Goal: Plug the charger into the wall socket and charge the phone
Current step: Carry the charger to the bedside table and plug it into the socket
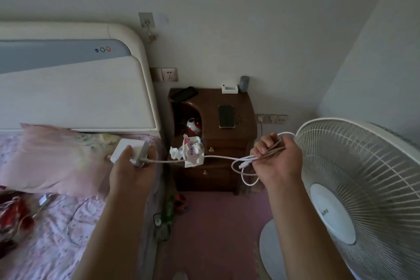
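My left hand [130, 169] holds a white charger block [131, 149] above the bed's edge. Its white cable [175, 161] stretches rightward to my right hand [276, 157], which grips the bundled loops, with the plug end [244, 164] dangling just left of the fist. A dark phone [226, 116] lies face up on the wooden nightstand [243, 102]. One wall socket [169, 74] sits just above the nightstand's left corner, beside the headboard. More sockets [271, 118] are low on the wall to the right of the nightstand.
A white standing fan [359, 179] crowds the right side close to my right hand. A crumpled wipes pack [189, 151] hangs off the nightstand's front. A second dark device [184, 94], a white holder [229, 89] and a grey cup [244, 83] sit at its back. A pink pillow [50, 157] lies on the bed.
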Demonstrator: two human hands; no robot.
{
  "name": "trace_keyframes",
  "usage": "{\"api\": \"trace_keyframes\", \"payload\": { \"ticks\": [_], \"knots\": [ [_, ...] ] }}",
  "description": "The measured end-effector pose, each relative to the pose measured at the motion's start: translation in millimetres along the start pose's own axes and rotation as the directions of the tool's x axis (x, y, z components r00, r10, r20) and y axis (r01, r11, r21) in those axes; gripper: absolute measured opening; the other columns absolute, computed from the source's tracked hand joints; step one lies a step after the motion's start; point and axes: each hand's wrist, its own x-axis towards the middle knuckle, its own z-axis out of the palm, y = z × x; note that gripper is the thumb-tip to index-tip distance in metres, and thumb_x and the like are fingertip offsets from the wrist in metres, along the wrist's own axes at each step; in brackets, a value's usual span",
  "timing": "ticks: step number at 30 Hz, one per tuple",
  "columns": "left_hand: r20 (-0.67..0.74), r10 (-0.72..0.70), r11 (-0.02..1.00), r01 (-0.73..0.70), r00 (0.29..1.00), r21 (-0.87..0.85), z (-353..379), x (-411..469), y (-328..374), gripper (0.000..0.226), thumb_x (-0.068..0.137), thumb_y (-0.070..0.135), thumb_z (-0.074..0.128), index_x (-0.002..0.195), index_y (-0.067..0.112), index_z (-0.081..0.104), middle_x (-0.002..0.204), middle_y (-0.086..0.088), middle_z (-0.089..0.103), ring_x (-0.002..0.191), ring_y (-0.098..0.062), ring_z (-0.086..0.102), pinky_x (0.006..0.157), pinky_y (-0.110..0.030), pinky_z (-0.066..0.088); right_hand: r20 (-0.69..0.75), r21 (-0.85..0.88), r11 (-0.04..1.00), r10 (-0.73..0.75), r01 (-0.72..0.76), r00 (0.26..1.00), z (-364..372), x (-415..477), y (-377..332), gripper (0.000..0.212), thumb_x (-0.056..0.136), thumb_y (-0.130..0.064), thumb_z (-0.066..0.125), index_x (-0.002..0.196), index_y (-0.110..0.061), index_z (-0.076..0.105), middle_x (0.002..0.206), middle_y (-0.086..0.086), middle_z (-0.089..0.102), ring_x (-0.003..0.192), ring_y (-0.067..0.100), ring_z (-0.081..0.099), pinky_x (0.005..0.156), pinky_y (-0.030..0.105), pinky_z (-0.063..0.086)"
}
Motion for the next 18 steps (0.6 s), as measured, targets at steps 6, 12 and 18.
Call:
{"api": "trace_keyframes", "payload": {
  "ticks": [6, 12, 18],
  "knots": [
    [0.048, -0.042, 0.999, 0.043, 0.998, -0.022, 37.2, 62.5, 21.6, 0.023, 0.095, 0.014, 0.05, 0.117, 0.009, 0.046, 0.122, -0.013, 0.052, 0.094, -0.025, 0.059, 0.074, -0.034, 0.058, -0.027, 0.009, 0.999, -0.051, 0.051, 0.998, 31.1, 48.6, 22.3, 0.034, 0.096, -0.028, 0.032, 0.066, -0.017, 0.046, 0.049, -0.002, 0.043, 0.04, 0.012, 0.034, 0.049, 0.026, 0.023],
    [0.042, -0.053, 0.997, 0.05, 0.998, 0.059, 69.5, 121.6, 46.0, 0.043, 0.096, 0.015, 0.05, 0.137, 0.01, 0.041, 0.138, -0.012, 0.047, 0.118, -0.028, 0.055, 0.09, -0.035, 0.051, -0.074, 0.009, 0.994, -0.109, 0.11, 0.991, 58.3, 86.3, 44.5, 0.033, 0.095, -0.026, 0.032, 0.065, -0.017, 0.044, 0.049, -0.002, 0.042, 0.039, 0.013, 0.033, 0.048, 0.027, 0.023],
    [0.033, -0.093, 0.994, 0.091, 0.995, 0.06, 94.3, 158.7, 56.9, 0.046, 0.095, 0.016, 0.051, 0.139, 0.011, 0.04, 0.139, -0.014, 0.047, 0.119, -0.03, 0.054, 0.078, -0.034, 0.053, -0.111, -0.013, 0.99, -0.138, 0.138, 0.984, 77.2, 115.9, 56.6, 0.035, 0.097, -0.027, 0.03, 0.066, -0.016, 0.044, 0.051, -0.002, 0.042, 0.04, 0.013, 0.034, 0.051, 0.026, 0.023]
  ]
}}
